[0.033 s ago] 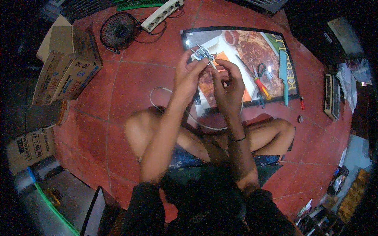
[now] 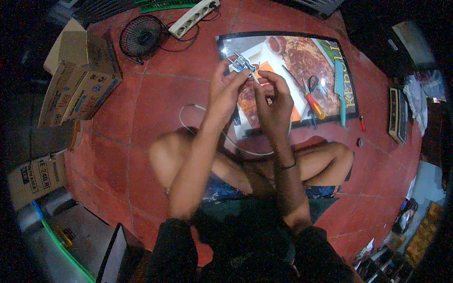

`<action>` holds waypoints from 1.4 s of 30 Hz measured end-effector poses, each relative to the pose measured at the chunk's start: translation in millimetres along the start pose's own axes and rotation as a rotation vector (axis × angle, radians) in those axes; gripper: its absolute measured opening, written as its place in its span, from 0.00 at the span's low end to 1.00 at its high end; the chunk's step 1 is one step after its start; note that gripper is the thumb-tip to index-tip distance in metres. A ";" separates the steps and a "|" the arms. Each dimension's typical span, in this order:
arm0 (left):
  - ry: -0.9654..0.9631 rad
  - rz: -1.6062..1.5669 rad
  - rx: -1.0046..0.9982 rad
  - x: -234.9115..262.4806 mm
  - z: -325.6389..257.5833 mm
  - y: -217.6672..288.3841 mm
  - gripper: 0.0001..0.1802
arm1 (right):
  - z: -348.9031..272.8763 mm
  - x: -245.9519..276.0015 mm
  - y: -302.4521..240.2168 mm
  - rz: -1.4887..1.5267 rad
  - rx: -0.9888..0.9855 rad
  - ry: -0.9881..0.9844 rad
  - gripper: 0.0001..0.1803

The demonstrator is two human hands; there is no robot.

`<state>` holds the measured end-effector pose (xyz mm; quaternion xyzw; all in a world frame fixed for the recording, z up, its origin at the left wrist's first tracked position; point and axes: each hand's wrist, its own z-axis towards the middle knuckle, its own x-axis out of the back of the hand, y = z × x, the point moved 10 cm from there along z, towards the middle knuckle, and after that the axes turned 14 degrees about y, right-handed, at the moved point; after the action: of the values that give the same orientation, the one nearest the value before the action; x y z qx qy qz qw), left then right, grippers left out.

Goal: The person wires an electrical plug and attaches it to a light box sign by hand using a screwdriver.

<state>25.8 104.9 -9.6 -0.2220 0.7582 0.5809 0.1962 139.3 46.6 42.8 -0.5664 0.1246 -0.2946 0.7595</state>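
Raised over a printed board, my left hand (image 2: 223, 89) pinches a small pale electrical plug (image 2: 241, 62) between thumb and fingers. Its inner parts look exposed, but the details are blurred. A white cable (image 2: 239, 147) reaches the plug and loops down over my legs and the floor. My right hand (image 2: 273, 101) has thumb and index finger closed on the cable end, right beside the plug. The other fingers of this hand curl inward. Part of the cable is hidden behind my right hand and forearm.
The dark-edged printed board (image 2: 349, 75) carries a red-and-yellow screwdriver (image 2: 314, 106), a teal knife (image 2: 339, 85) and black-handled scissors (image 2: 313, 83). A white power strip (image 2: 193, 18) and a small black fan (image 2: 141, 37) lie beyond, left of the board. An open cardboard box (image 2: 78, 87) stands at left.
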 end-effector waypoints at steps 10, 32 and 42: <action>0.155 0.036 0.098 17.3 2.4 12.0 0.20 | 33.6 102.4 83.6 -0.323 -0.009 0.042 0.08; 0.239 -0.010 -0.025 47.4 14.7 40.8 0.22 | 63.4 107.8 122.0 -0.679 0.105 0.020 0.08; 0.106 0.040 -0.001 27.9 9.7 43.4 0.19 | 38.8 79.3 108.6 -0.562 0.162 -0.091 0.07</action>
<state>-21.3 121.1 6.9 -0.2375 0.7714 0.5725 0.1442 255.9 50.4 -34.4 -0.5287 -0.0954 -0.4769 0.6957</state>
